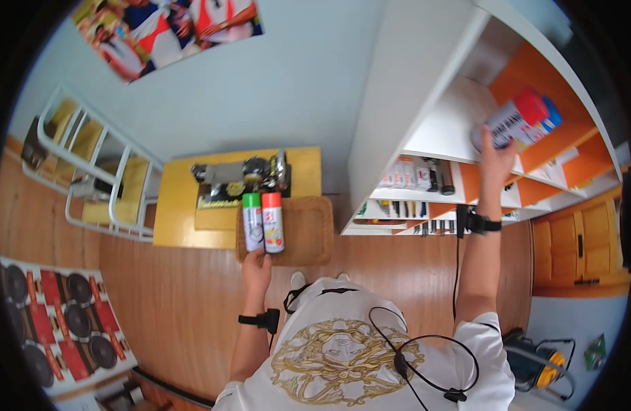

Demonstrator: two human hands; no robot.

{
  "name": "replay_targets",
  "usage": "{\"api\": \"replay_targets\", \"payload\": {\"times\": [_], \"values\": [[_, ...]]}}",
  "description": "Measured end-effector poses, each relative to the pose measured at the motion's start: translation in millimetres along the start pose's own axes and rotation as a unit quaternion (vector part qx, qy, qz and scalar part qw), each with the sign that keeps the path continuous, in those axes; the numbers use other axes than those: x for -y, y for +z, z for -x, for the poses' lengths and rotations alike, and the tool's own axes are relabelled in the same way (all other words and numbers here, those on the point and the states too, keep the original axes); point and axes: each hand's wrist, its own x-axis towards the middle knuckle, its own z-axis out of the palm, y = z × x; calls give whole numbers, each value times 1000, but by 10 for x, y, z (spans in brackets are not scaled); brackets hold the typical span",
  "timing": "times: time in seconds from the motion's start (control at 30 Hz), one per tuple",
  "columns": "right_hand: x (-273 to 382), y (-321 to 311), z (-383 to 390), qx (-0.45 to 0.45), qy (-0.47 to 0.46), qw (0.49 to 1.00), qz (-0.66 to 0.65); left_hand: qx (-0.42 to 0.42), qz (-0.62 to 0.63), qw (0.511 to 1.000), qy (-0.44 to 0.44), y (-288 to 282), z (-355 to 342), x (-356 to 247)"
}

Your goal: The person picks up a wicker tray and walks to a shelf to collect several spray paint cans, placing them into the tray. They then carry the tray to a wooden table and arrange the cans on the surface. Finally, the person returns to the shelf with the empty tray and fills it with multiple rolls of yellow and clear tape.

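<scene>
My left hand [257, 264] is closed on the near left rim of a shallow brown tray [315, 259]. Inside the tray, a spray can with a green cap [252, 226] lies beside one with a red cap [273, 229], both at its left side. Raised at the upper right, my right hand [497, 154] grips a tilted white spray can with a red cap [507, 123] in an upper compartment of the white shelf unit [459, 116]. Just behind that can shows a blue-topped object [552, 113], partly hidden.
Lower shelves hold boxed goods [406, 174] and several small tools. Beyond the tray stands a yellow table [175, 212] with black packaged items [247, 178]. A white metal rack [116, 164] is at the left, patterned boxes [68, 322] at the lower left. Dark cables hang by my right arm.
</scene>
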Motion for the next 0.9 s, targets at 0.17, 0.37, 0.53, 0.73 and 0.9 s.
{"api": "replay_targets", "payload": {"times": [0.17,0.37,0.53,0.73,0.9], "values": [[236,-203,725,-5,18,982,-190,3,4,998,-55,-101,44,74],[341,-503,1951,51,-29,983,-175,23,-9,998,-53,-155,-113,267],[536,-413,2855,270,19,944,-189,49,-12,998,-26,-171,-359,272],[404,449,3706,464,128,863,-154,81,-3,996,-37,-249,-550,317],[33,1187,4342,559,100,820,-68,70,-3,997,-11,-405,-610,685]]}}
